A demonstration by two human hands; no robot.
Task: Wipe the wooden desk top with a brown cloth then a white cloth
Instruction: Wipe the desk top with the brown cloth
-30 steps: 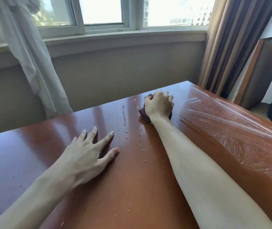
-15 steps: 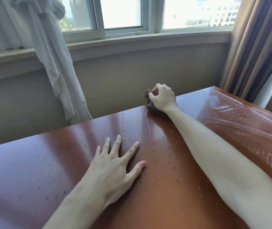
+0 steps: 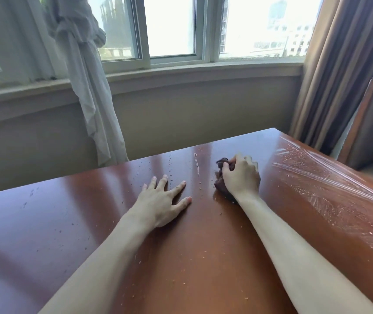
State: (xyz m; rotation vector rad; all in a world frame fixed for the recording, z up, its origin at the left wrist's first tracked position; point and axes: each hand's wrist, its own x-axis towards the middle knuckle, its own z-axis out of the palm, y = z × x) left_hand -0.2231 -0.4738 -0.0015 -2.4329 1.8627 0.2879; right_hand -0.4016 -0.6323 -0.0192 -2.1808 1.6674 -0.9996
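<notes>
The right hand (image 3: 241, 177), clenched around the bunched brown cloth (image 3: 221, 177), has drawn back from the far edge of the desk (image 3: 45, 223); left hand (image 3: 160, 205) lies flat, fingers spread.

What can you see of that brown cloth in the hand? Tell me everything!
The brown cloth is dark and bunched into a crumpled wad of soft-looking fabric. Most of it is hidden under the right hand, whose curled fingers grip it and hold it on the glossy wooden desk top, past the scattered crumbs.
</notes>
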